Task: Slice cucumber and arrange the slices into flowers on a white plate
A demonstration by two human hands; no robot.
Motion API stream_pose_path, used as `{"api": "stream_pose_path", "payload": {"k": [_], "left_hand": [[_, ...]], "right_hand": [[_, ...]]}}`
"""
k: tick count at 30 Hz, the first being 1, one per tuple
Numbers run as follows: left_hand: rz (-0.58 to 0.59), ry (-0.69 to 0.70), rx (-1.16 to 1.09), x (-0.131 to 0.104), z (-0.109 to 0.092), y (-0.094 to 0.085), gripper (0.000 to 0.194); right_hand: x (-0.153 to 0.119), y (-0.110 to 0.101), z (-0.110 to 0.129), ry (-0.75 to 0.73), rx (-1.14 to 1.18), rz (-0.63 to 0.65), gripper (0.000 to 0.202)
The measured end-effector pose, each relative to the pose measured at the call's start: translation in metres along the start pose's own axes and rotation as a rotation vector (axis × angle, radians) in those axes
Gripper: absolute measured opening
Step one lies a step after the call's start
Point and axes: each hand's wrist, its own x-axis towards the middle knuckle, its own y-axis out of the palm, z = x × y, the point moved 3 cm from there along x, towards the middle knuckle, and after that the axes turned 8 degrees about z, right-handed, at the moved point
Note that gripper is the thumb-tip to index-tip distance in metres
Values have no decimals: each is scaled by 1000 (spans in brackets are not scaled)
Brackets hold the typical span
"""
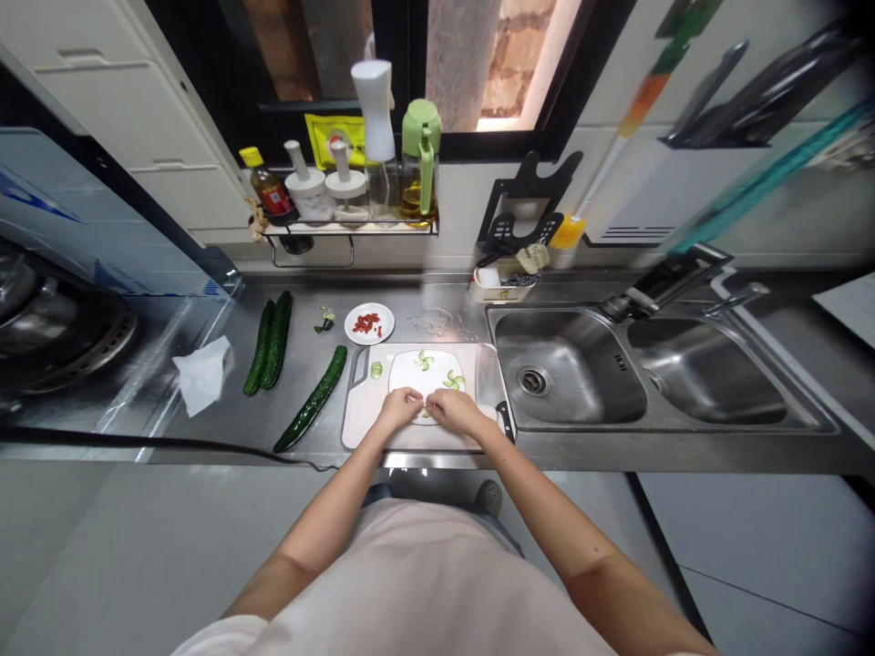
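Bending above one white plate (402, 367), the fingers of the left hand (400, 408) and the right hand (456, 410) are near each other; one cannot tell if they pinch anything. Two green slice pinwheels (453, 380) lie on this plate, and a third pinwheel (425, 416) is partly hidden under the hands. Three whole cucumbers (312, 399) rest on the table (236, 415), leftward.

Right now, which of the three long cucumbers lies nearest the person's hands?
The lone cucumber lying beside the cutting board; the other two lie together farther left, close to the white paper.
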Motion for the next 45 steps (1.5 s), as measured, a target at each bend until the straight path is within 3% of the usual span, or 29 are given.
{"api": "stream_pose_path", "payload": {"k": [14,21,27,32,38,42,45], "left_hand": [[-18,23,158,6,7,-2,22],[-80,23,486,0,-3,-1,25],[-78,104,648,-13,-14,1,23],[-74,78,787,-19,-18,2,23],[-85,56,849,-20,-18,3,23],[-78,47,861,-21,-20,4,24],[-74,41,871,-22,-21,4,24]], "right_hand": [[2,0,-1,3,-16,39,20],[3,3,-1,41,-30,130,25],[9,0,0,35,-87,158,24],[12,-4,4,58,-114,184,25],[0,1,8,126,-61,90,28],[-14,17,13,276,-72,-50,31],[-20,30,19,274,-107,-75,31]]}}
